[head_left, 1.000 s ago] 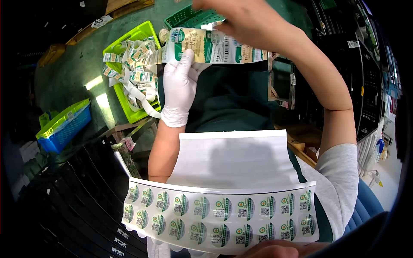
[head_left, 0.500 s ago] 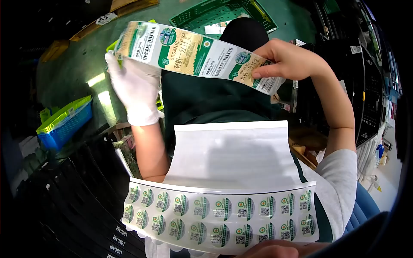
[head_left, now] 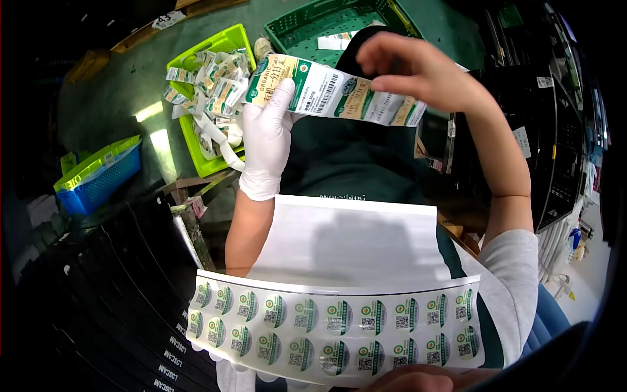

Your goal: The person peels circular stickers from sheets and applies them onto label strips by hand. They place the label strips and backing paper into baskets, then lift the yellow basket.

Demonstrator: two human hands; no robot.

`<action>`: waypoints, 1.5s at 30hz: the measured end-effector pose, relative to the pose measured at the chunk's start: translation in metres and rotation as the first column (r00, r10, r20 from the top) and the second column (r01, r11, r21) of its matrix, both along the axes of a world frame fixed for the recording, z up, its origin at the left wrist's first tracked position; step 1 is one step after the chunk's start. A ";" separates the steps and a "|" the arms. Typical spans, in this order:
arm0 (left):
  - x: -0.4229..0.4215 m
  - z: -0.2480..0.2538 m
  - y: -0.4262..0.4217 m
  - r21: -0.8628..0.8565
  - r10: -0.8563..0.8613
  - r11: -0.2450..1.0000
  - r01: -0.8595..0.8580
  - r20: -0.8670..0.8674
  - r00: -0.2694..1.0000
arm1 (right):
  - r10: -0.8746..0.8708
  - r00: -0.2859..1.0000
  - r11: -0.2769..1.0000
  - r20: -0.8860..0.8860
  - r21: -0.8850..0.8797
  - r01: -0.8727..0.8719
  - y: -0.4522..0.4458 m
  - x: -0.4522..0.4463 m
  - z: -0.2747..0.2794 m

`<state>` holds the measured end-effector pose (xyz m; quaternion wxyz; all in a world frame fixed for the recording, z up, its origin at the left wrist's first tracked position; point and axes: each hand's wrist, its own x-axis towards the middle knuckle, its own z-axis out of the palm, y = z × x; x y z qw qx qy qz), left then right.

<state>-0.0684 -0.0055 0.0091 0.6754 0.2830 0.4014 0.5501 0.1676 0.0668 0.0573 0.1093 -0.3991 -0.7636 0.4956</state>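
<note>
My left hand (head_left: pixel 266 140), in a white glove, is closed on the left part of a strip of printed labels (head_left: pixel 321 89). The strip carries green, cream and white panels with barcodes and runs right across my dark-clothed lap. Its right end lies under my bare right hand (head_left: pixel 418 72), which is raised with thumb and fingers apart, holding nothing; the thumb is close to the strip. Nearer to me, a white sheet (head_left: pixel 353 242) is spread over my front, its lower band bearing rows of round QR-code stickers (head_left: pixel 336 320).
Crumpled label strips (head_left: pixel 222 85) fill a lime-green basket (head_left: pixel 196 147) beyond my left hand. A dark green crate (head_left: pixel 297 36) with some labels inside stands ahead. At far left is a blue basket (head_left: pixel 104 183). Black slatted stacks (head_left: pixel 124 294) marked LOSCAM rise at lower left.
My left hand has moved right and grips the strip by its thumb, uncovering the lime-green basket. My right hand has let go of the strip and lifted slightly away.
</note>
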 end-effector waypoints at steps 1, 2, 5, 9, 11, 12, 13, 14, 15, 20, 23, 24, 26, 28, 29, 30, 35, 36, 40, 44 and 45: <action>0.000 -0.002 0.001 -0.025 -0.002 1.000 0.002 0.020 1.000 | -0.011 0.994 0.999 -0.110 0.039 0.016 0.001 -0.003 0.002; 0.001 -0.002 0.002 -0.022 0.005 1.000 -0.004 0.026 1.000 | -0.019 0.975 0.996 -0.220 0.077 0.037 0.003 -0.009 0.005; 0.009 -0.003 0.002 -0.015 0.018 1.000 -0.018 0.050 0.999 | 0.010 0.959 0.975 -0.285 0.217 0.055 -0.003 -0.032 0.012; 0.014 0.001 0.003 -0.050 0.030 0.998 -0.028 0.049 0.998 | -0.035 0.946 0.979 -0.323 0.178 0.097 -0.003 -0.054 0.026; 0.016 0.001 0.003 -0.058 0.046 0.997 -0.043 0.058 0.997 | -0.046 0.949 0.986 -0.310 0.135 0.092 -0.002 -0.059 0.030; 0.016 0.000 0.003 -0.062 0.054 0.997 -0.050 0.063 0.997 | -0.039 0.951 0.988 -0.305 0.132 0.083 0.000 -0.059 0.027; 0.016 0.001 0.004 -0.066 0.045 0.997 -0.041 0.058 0.997 | -0.033 0.953 0.989 -0.300 0.127 0.074 0.003 -0.060 0.022; 0.015 0.001 0.004 -0.061 0.043 0.997 -0.039 0.059 0.997 | -0.027 0.955 0.990 -0.295 0.123 0.066 0.004 -0.060 0.018; 0.015 0.000 0.004 -0.056 0.041 0.998 -0.037 0.061 0.997 | -0.051 0.955 0.977 -0.293 0.185 0.108 0.002 -0.061 0.011; 0.016 0.000 0.006 -0.045 0.050 0.998 -0.046 0.090 0.995 | -0.078 0.959 0.917 -0.271 0.358 0.176 0.000 -0.066 -0.010; 0.016 0.001 0.005 -0.033 0.051 0.998 -0.048 0.093 0.994 | -0.076 0.959 0.907 -0.272 0.381 0.181 0.000 -0.067 -0.012; 0.016 0.001 0.004 -0.038 0.058 0.998 -0.055 0.087 0.995 | -0.064 0.968 0.876 -0.242 0.451 0.171 -0.001 -0.068 -0.013; 0.015 -0.001 0.004 -0.033 0.060 0.998 -0.058 0.081 0.995 | -0.047 0.983 0.801 -0.180 0.580 0.145 -0.003 -0.068 -0.016; 0.013 -0.004 0.004 -0.013 0.050 0.999 -0.049 0.084 0.995 | -0.080 0.983 0.815 -0.168 0.556 0.161 -0.002 -0.065 -0.019; 0.012 -0.004 0.003 -0.017 0.045 0.999 -0.044 0.093 0.995 | -0.093 0.982 0.822 -0.162 0.545 0.168 0.000 -0.063 -0.020; 0.010 -0.005 0.003 -0.016 0.045 0.999 -0.043 0.088 0.995 | -0.119 0.974 0.915 -0.192 0.359 0.183 0.001 -0.061 -0.020; -0.013 -0.009 0.003 0.024 0.060 0.998 -0.065 0.195 0.979 | -0.284 0.885 0.953 -0.368 -0.010 0.302 0.009 -0.044 -0.031; -0.018 -0.002 0.002 0.040 0.083 0.994 -0.102 0.341 0.937 | -0.301 0.874 0.939 -0.381 0.042 0.342 0.008 -0.039 -0.029; -0.054 0.010 0.002 0.631 0.330 0.775 -0.022 -0.375 0.866 | 0.245 0.800 0.969 -0.547 0.128 -0.210 -0.019 -0.014 0.041; -0.088 0.015 0.005 0.800 0.729 0.596 0.071 -0.576 0.371 | 0.590 0.593 0.805 -0.548 0.337 -0.489 -0.052 -0.007 0.085; -0.086 0.020 0.010 0.833 0.781 0.515 -0.201 -0.360 0.510 | 0.571 0.595 0.821 -0.566 0.392 -0.415 -0.061 -0.008 0.083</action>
